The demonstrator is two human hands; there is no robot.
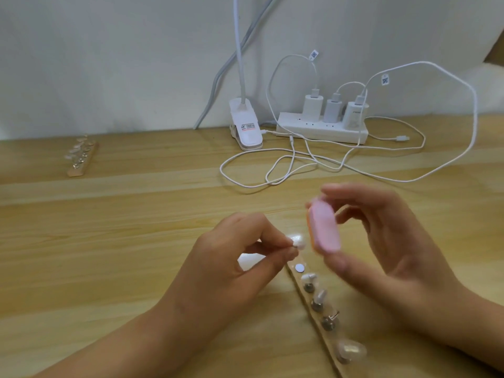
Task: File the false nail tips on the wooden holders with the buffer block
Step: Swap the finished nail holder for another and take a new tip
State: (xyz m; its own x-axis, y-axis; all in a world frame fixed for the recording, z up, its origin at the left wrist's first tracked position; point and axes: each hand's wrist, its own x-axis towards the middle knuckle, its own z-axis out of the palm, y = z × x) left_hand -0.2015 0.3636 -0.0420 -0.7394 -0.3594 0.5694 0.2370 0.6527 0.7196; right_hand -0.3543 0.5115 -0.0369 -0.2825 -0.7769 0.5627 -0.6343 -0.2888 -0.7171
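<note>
— Filing now? Where's the tip [296, 239]?
— Pinched in the left hand [231, 264], lifted above the near holder [313, 304]; the right hand [381, 241] clamps the buffer [324, 227] just beside it.
— How will it handle?
— Light, thin, likely springy and slippery. Grip its base, stroke gently.
— And the far holder [80, 156]?
— Untouched on the surface [136, 214].

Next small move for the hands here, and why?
Probably bring the buffer block in the right hand left onto the nail tip pinched by the left hand and stroke. A narrow gap appears to separate them; the block's blur makes contact uncertain.
</note>
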